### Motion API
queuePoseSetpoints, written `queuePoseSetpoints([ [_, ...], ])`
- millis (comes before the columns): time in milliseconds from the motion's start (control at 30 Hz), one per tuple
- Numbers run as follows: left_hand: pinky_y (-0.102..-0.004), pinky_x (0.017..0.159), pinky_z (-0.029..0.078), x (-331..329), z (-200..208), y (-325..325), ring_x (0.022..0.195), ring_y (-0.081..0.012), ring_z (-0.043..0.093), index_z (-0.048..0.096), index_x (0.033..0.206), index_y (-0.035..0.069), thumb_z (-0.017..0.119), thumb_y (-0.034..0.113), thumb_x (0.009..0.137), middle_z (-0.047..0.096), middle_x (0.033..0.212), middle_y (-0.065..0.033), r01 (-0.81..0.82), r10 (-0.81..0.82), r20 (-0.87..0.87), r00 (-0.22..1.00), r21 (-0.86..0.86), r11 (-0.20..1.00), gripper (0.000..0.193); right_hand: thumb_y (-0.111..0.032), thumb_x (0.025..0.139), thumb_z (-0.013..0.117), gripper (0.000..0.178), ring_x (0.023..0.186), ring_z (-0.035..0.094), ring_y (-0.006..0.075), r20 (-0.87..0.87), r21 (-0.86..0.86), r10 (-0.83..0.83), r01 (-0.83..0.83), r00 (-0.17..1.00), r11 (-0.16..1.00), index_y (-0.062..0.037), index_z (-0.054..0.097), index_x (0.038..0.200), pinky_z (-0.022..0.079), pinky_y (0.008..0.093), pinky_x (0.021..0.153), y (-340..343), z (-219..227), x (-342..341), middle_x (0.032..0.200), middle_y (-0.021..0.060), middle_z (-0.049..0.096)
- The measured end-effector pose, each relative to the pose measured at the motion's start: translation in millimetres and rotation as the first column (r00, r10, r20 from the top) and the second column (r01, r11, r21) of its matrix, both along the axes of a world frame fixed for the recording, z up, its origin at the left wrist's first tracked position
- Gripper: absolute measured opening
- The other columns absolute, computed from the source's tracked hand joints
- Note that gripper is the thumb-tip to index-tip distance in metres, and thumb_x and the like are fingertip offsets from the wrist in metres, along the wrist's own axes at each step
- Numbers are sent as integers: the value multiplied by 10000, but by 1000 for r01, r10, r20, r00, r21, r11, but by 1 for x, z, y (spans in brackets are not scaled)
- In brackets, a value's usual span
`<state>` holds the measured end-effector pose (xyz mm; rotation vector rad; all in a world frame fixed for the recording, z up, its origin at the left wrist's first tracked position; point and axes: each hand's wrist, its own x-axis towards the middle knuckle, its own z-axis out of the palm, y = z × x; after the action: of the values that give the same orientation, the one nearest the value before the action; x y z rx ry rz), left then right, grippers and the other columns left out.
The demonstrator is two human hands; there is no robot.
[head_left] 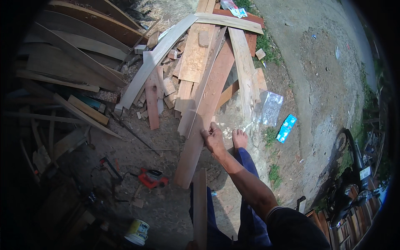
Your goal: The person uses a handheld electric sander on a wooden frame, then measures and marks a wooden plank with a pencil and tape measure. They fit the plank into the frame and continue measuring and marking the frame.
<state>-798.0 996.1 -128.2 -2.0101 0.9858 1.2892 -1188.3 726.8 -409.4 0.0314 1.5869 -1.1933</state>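
Observation:
My right hand point(213, 139) is closed at the right edge of a long reddish-brown plank point(214, 87), its fingers bent against the wood. That plank slants from the pile ahead down toward my legs. A shorter, narrow board point(200, 208) stands out between my legs, its far end close to the plank's near end. Low in the picture, a shadowed bit of my left hand point(192, 245) shows against this board's lower left edge, closed around it. Most of the left hand is cut off by the frame. My bare right foot point(240, 138) rests beside my right hand.
A red power tool point(152, 178) lies on the ground at left, near a hacksaw-like frame point(110, 166). Wood offcuts point(168, 87) and leaning boards point(83, 46) fill the far left. At right are a blue packet point(286, 128), a clear plastic bag point(272, 109) and a motorcycle point(354, 183).

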Motion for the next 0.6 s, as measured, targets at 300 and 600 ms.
queuePoseSetpoints([
  [300, -448, 797, 493, 32, -2, 14, 848, -330, 618, 660, 1006, -59, 490, 299, 1025, 675, 908, -253, -21, 6, -87, 996, -175, 984, 397, -281, 946, 583, 454, 1041, 611, 392, -467, -22, 313, -365, 827, 931, 67, 560, 1237, 488, 467, 906, -99, 87, 100, 1104, 245, 604],
  [600, -469, 861, 483, 32, -2, 41, 918, -337, 624, 653, 1059, -31, 480, 308, 1036, 677, 987, -260, -115, 111, -32, 993, -147, 982, 381, -162, 979, 539, 471, 1014, 657, 288, -186, 95, 53, -36, 981, 995, -27, 451, 1422, 556, 353, 825, -58, -98, 89, 1251, 197, 595],
])
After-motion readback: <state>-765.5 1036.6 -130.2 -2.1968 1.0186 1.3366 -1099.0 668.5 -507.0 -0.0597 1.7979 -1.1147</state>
